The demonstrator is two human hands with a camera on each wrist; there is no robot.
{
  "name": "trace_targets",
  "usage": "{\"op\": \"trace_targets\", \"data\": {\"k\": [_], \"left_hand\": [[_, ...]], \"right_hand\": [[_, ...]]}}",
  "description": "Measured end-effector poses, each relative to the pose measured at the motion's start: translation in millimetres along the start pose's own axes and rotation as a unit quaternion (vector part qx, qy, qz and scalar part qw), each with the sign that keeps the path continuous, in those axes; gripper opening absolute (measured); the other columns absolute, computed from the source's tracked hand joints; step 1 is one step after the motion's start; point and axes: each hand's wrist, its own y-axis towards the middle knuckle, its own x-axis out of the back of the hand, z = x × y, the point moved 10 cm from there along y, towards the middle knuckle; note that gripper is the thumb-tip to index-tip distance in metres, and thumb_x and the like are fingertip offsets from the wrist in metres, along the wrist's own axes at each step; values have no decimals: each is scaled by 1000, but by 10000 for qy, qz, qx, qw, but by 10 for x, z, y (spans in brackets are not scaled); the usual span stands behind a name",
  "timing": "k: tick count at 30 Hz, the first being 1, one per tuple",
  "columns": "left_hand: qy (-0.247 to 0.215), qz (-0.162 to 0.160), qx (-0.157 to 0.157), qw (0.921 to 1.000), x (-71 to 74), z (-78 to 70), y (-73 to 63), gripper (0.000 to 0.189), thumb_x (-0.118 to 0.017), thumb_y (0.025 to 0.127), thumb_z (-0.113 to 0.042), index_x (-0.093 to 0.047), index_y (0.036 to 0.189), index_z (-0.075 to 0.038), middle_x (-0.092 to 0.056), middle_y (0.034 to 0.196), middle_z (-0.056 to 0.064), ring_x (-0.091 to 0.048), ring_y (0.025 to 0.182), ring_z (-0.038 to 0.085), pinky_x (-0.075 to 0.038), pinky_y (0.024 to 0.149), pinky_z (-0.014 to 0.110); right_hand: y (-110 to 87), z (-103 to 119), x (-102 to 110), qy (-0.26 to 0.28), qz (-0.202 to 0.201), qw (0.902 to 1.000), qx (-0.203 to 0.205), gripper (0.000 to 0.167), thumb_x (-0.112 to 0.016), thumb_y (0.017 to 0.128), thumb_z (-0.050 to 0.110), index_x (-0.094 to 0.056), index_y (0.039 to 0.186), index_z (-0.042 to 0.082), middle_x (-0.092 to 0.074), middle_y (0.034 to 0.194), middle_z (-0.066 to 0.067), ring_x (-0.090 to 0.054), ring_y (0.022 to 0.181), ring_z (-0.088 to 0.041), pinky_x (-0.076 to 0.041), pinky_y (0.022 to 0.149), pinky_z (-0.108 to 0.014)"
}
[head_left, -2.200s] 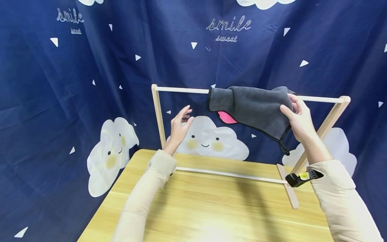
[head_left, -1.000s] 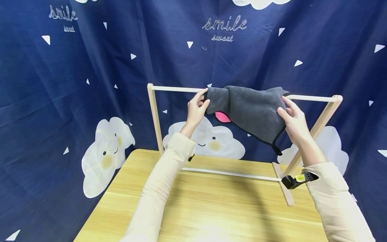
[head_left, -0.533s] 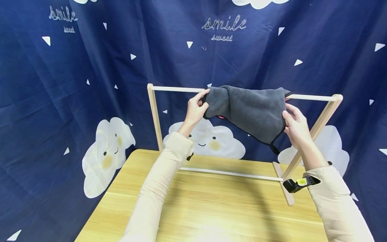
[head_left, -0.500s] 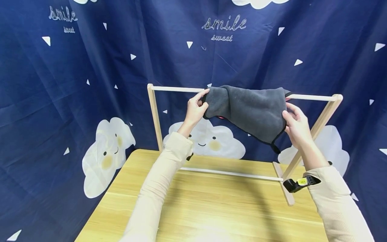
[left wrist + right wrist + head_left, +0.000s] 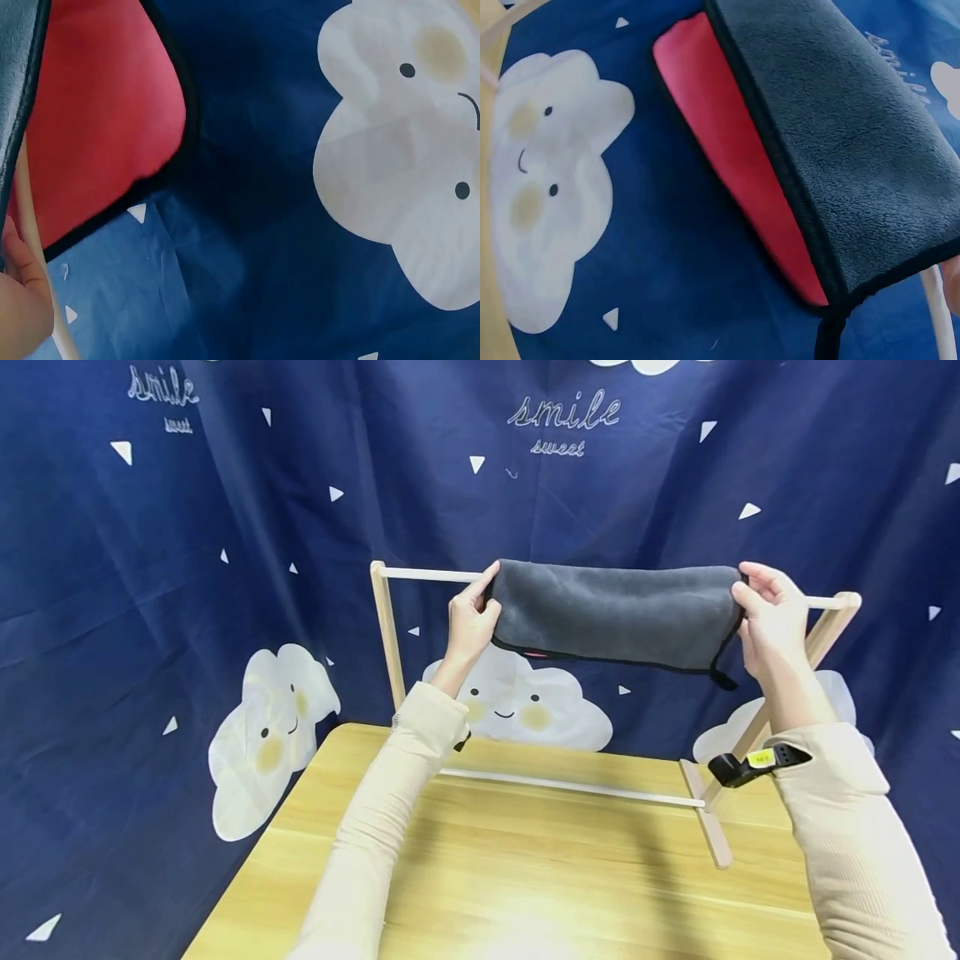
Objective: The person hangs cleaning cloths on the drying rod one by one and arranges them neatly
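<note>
A dark grey towel [image 5: 615,614] with black edging and a hanging loop drapes over the top bar [image 5: 431,574] of a wooden rack. Its front lies nearly smooth, spread between both hands. My left hand [image 5: 472,620] pinches the towel's left edge near the bar, thumb in front. At the right edge, my right hand [image 5: 772,614] pinches the upper corner between thumb and fingers. Both wrist views show a red underside [image 5: 112,112] on the back flap, behind the grey front flap [image 5: 855,127]. Only part of the left hand [image 5: 26,300] shows in its wrist view.
The rack's right leg [image 5: 825,631] and foot [image 5: 705,818] stand on a wooden table [image 5: 525,860], with a lower bar [image 5: 570,787] across. A dark blue curtain [image 5: 420,460] with clouds hangs close behind.
My left hand came in from the left and took hold of the towel's left edge. My right hand moved up and right; the bunched, slanting towel is now stretched wider and straighter along the bar.
</note>
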Motion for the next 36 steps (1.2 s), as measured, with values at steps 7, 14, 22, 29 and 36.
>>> {"op": "trace_targets", "data": {"k": [7,14,22,29,36], "left_hand": [[11,79,40,10000,100,-250,-120,49,-44,76,15,-53,123,6,-50,51,19,-29,40,0,-27,45,15],[-85,380,306,9988,58,-66,-254,46,-47,79,15,-52,123,7,-61,73,22,-49,48,12,-36,49,13],[-547,461,540,9960,55,153,-299,49,-50,80,13,-46,129,6,-60,107,30,-63,71,37,-47,63,16],[-712,503,785,9931,62,173,-340,55,-50,81,14,-39,134,5,-59,103,33,-62,71,35,-47,64,17],[-1136,641,935,9870,29,194,-300,54,-49,80,17,-41,133,6,-57,98,37,-61,66,12,-47,63,18]], "right_hand": [[-5,-107,14,-506,-114,9986,-125,28,-52,84,-11,-68,90,11,-46,86,0,-51,71,-6,-45,53,-15],[-78,-293,145,-429,87,9983,-388,24,-56,83,-9,-65,95,10,-54,82,0,-55,69,-6,-48,55,-18],[-145,-418,229,-375,508,9966,-537,34,-59,83,-5,-56,111,14,-58,81,1,-60,65,-9,-50,57,-20],[-201,-422,215,-692,901,9931,-303,37,-59,83,-5,-59,115,14,-57,80,1,-61,68,-7,-52,58,-21],[-141,-270,152,-1018,766,9918,69,37,-53,85,-8,-63,113,15,-54,78,2,-55,65,-4,-49,53,-16]]}}
